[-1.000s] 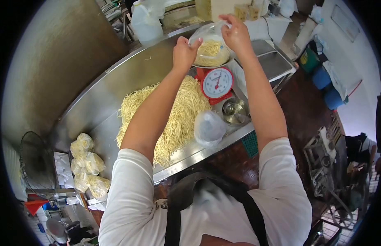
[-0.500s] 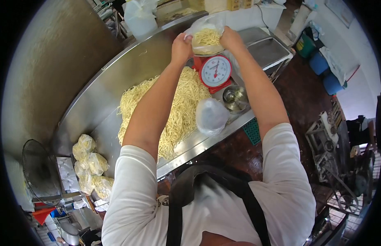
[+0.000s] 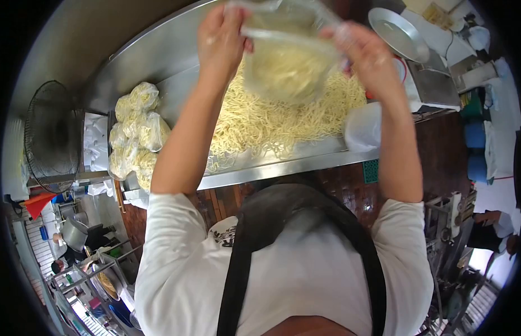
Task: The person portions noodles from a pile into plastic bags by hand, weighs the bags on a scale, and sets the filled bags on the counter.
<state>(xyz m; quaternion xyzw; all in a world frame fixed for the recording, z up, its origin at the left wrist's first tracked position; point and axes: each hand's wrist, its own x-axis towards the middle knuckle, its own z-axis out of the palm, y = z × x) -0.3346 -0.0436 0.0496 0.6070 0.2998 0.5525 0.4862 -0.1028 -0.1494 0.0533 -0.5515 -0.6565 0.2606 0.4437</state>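
While the left hand (image 3: 222,36) pinches one edge, the right hand (image 3: 368,53) apparently grips the other side of the blurred noodle bag (image 3: 291,64).

The bag (image 3: 288,70) at 12 o'clock is clear, glossy plastic; the tray (image 3: 294,167), smooth, shiny metal. Between 1 and 2, the pan (image 3: 397,36) is smooth metal. The shirt (image 3: 302,274) at 6 is matt cloth; the floor (image 3: 442,143) at 3, glossy.

Dark reddish floor (image 3: 440,151) beside a pale wall (image 3: 498,196) (a round wire fan (image 3: 52,136) opposite).
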